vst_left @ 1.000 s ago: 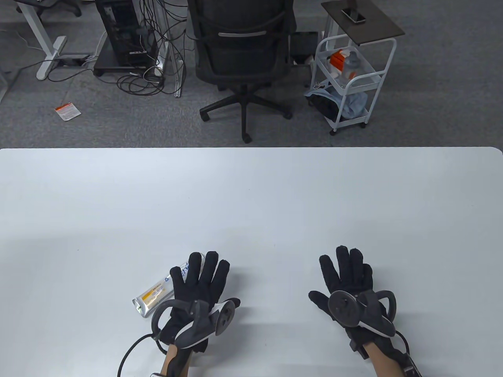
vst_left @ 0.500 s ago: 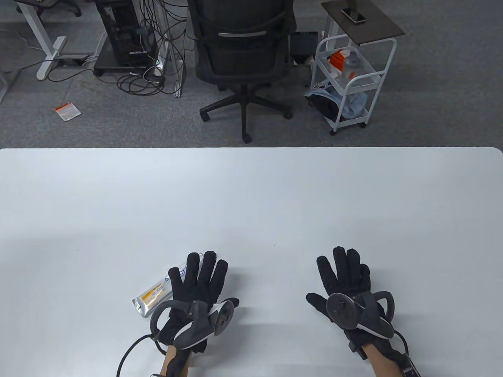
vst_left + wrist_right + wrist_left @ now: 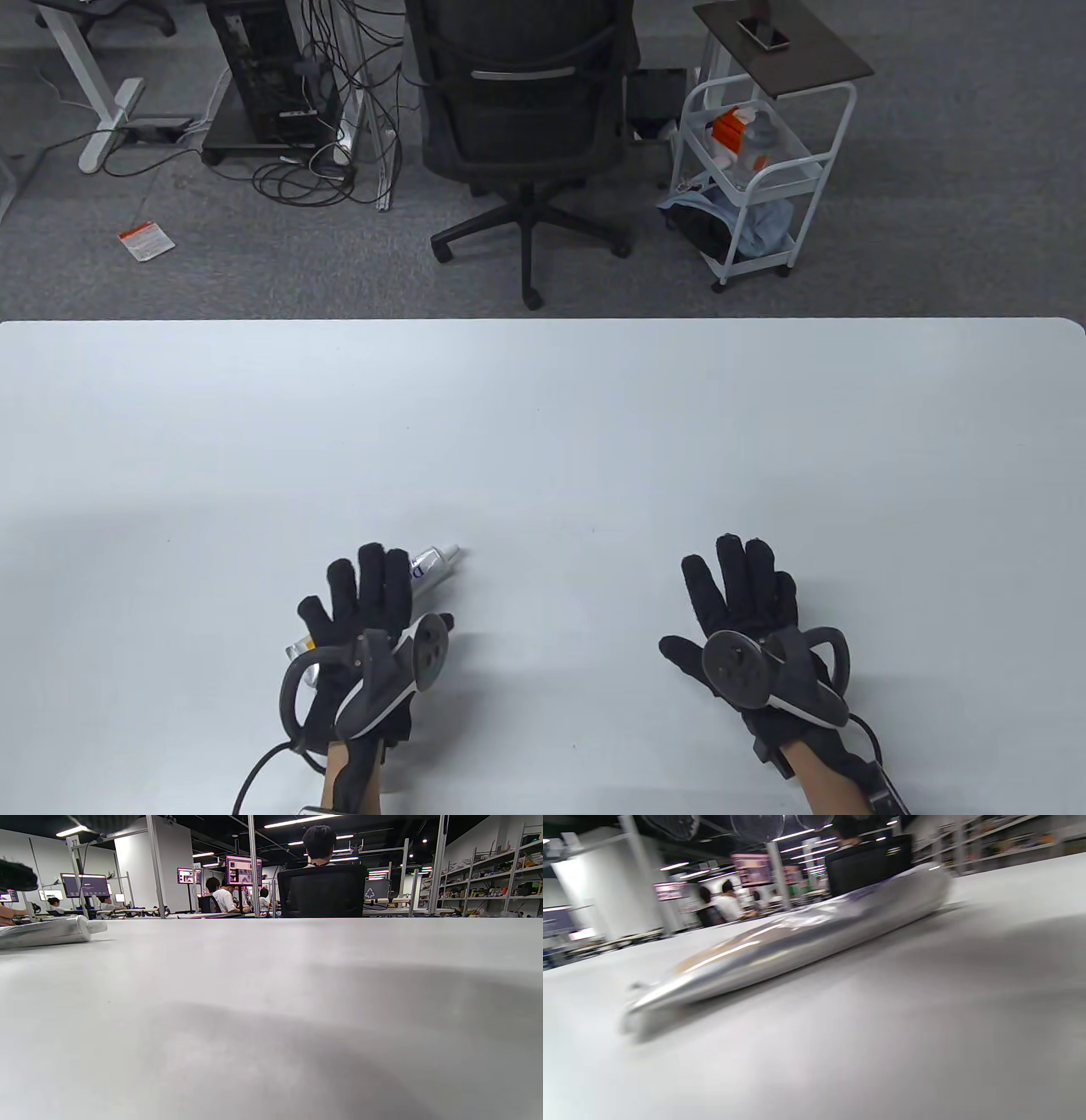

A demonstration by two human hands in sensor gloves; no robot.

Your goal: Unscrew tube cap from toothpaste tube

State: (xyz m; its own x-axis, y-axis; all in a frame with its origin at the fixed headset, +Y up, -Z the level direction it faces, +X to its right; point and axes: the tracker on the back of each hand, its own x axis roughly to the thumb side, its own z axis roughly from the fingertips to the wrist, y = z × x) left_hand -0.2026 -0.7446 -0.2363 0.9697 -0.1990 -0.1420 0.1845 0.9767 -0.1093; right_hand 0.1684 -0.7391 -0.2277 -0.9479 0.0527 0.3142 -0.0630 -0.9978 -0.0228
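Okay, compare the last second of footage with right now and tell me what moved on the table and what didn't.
The left hand slid toward the table view's left and slightly nearer the person, uncovering the cap end of the toothpaste tube, which it had hidden; its fingers stay spread over the tube's middle. It has not taken hold of anything. The tube lies where it was, tube cap on. The right hand remains open beside it on the table, barely shifted.

Grey carpet (image 3: pixel 254 272) lies beyond the white table (image 3: pixel 543 407). A black office chair (image 3: pixel 526 119) stands there, a white cart (image 3: pixel 755 187) to its right, a computer tower (image 3: pixel 271 68) with tangled cables (image 3: pixel 339 153) left. Ceiling strip lights (image 3: pixel 297 820) glow.
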